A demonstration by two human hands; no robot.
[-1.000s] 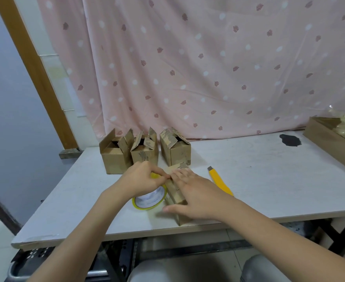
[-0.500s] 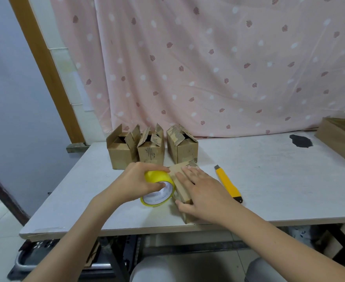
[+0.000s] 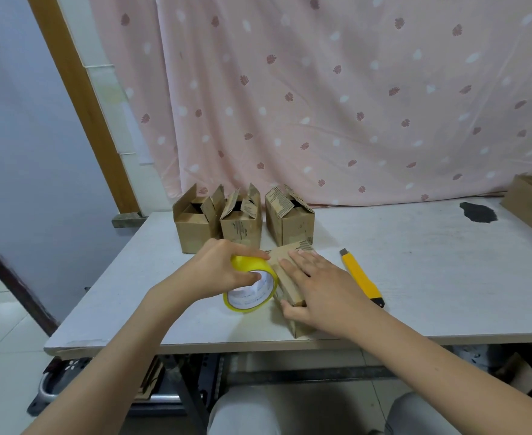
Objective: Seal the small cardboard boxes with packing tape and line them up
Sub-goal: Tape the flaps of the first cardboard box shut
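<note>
The left hand (image 3: 217,271) grips the yellow tape roll (image 3: 252,285); the right hand (image 3: 324,290), fingers flat, presses the cardboard box (image 3: 285,277) onto the surface (image 3: 415,277).

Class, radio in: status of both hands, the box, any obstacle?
Left hand grips tape roll. Right hand flat on box, flaps down. Yellow utility knife beside it, apart.

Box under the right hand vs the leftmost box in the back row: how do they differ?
The box under the right hand has its flaps folded shut; the leftmost box has its flaps standing open. The right hand presses flat on the first, with the tape roll in the left hand against its side; nothing touches the leftmost box. The first sits near the table's front edge, the other in the back row. Both are small brown cardboard.
</note>
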